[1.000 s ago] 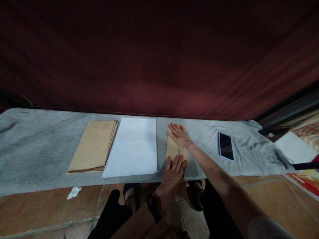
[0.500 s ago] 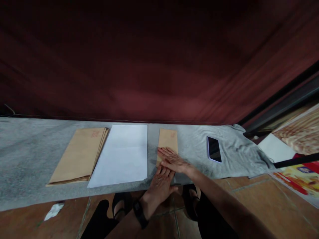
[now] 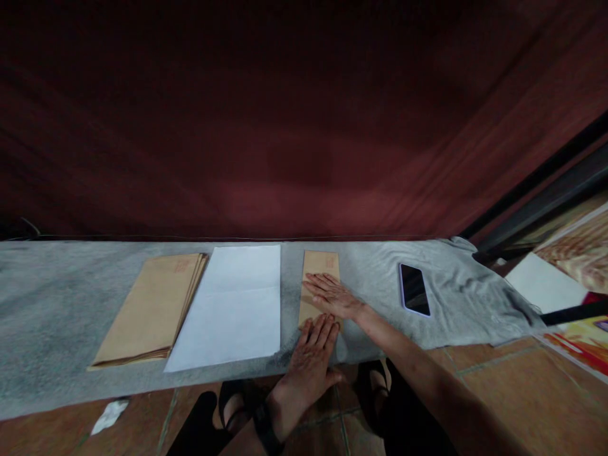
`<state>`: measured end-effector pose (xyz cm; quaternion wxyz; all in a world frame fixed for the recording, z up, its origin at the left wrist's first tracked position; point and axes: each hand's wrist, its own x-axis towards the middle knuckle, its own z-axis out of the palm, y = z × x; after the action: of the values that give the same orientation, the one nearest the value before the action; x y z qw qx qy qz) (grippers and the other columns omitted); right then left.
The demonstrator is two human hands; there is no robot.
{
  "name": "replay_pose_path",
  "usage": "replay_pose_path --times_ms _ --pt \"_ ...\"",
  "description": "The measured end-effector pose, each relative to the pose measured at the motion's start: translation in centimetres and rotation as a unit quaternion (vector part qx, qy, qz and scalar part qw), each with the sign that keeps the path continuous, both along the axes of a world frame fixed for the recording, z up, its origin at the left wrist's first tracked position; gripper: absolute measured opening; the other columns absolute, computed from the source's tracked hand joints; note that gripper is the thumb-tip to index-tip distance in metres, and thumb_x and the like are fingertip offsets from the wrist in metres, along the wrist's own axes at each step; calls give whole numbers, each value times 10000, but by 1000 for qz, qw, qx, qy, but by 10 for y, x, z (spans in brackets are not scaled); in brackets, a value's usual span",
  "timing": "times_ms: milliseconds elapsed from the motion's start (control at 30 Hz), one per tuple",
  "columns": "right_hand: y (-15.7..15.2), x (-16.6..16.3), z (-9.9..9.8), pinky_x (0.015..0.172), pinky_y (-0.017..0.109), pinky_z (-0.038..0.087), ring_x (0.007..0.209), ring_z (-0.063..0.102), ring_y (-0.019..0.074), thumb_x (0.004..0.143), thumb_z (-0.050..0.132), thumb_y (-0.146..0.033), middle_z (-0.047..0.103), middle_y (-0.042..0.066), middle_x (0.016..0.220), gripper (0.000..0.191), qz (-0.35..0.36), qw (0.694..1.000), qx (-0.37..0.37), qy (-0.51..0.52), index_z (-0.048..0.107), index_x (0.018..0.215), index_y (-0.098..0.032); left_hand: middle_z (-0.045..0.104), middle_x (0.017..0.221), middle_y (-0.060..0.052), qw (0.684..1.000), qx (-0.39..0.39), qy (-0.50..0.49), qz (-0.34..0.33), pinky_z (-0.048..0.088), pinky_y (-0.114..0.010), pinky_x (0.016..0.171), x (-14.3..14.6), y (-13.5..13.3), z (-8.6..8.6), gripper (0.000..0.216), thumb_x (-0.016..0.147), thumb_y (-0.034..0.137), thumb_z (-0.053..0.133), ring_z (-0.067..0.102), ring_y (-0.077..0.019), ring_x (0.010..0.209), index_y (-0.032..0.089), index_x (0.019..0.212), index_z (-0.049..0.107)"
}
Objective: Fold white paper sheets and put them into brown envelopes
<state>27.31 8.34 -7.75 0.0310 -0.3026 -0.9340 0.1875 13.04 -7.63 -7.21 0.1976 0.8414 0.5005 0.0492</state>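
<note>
A single brown envelope [image 3: 321, 264] lies lengthwise on the grey cloth [image 3: 57, 304]. My right hand [image 3: 331, 296] rests flat across its middle, fingers stretched out and pointing left. My left hand [image 3: 311, 349] lies flat on the envelope's near end, fingers together and pointing away from me. Neither hand grips anything. To the left lie a white sheet of paper [image 3: 235, 305] and a stack of brown envelopes [image 3: 152, 306].
A dark phone [image 3: 414, 289] lies on the cloth to the right. A dark red curtain [image 3: 285, 126] hangs behind the surface. A crumpled white scrap [image 3: 109, 416] lies on the tiled floor. Printed boards [image 3: 574, 259] lean at the right edge.
My right hand slid along the envelope from its far end toward me, then back up a little to its middle. My left hand stayed at the near end. The camera view shifted.
</note>
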Motion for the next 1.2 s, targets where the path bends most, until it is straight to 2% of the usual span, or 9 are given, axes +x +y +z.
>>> replay_pose_path --times_ms 233,433,600,767,867,1000,1067,1133,1200 --pt "56 -8 -8 1278 414 153 1551 194 198 1076 185 -494 203 64 1680 613 -92 992 85 -31 271 1605 -196 121 1692 -131 999 -24 22 -16 129 -569 1258 -1 3 -7 811 931 412 519 61 -301 1570 161 1615 161" --pt "67 -14 -14 1274 461 154 1549 204 228 1068 135 -502 225 105 1670 657 -154 982 101 -37 242 1611 -148 168 1691 -104 998 -60 -25 -18 126 -541 1268 -7 10 6 853 901 525 588 107 -289 1569 211 1604 222" --pt "36 -7 -16 1279 467 122 1557 171 213 1074 208 -479 215 93 1677 623 -101 992 71 -17 204 1620 -179 217 1677 -96 992 -114 -54 -23 151 -494 1271 -16 17 25 739 934 451 560 156 -254 1562 211 1583 301" --pt "-12 7 -10 1286 479 100 1563 133 196 1080 269 -446 171 67 1689 611 -41 999 16 -2 131 1630 -218 273 1656 -122 985 -135 -99 -33 223 -502 1247 -25 27 26 762 875 432 636 240 -279 1541 209 1554 374" --pt "-37 14 -6 1291 478 86 1566 112 195 1085 272 -433 157 48 1693 603 -13 1000 -8 1 116 1631 -230 412 1604 -75 975 -149 -161 -43 309 -456 1214 -40 33 31 654 871 403 628 359 -256 1492 260 1492 483" --pt "-63 19 -3 1297 449 75 1564 127 187 1089 248 -466 185 29 1690 587 11 1000 -27 2 172 1624 -236 729 1248 -51 937 -259 -233 -31 521 -344 969 -64 45 48 406 912 423 557 670 -231 1132 242 1244 703" --pt "-73 21 -1 1297 445 83 1561 144 193 1082 276 -498 202 36 1686 605 23 999 -30 8 196 1620 -233 776 994 -40 917 -280 -284 4 548 -298 819 -70 55 55 366 929 448 528 700 -207 921 187 1049 754" --pt "-82 22 1 1297 443 94 1560 153 198 1071 309 -528 208 49 1683 637 32 999 -32 12 199 1620 -224 757 861 -34 909 -231 -341 66 546 -288 784 -70 67 56 389 947 462 496 687 -195 840 160 914 738" --pt "-88 23 4 1296 437 100 1561 148 200 1054 342 -565 189 58 1686 688 42 998 -43 13 179 1624 -215 759 945 -58 909 -126 -373 136 546 -324 877 -65 81 50 414 974 467 452 691 -212 925 158 946 725"
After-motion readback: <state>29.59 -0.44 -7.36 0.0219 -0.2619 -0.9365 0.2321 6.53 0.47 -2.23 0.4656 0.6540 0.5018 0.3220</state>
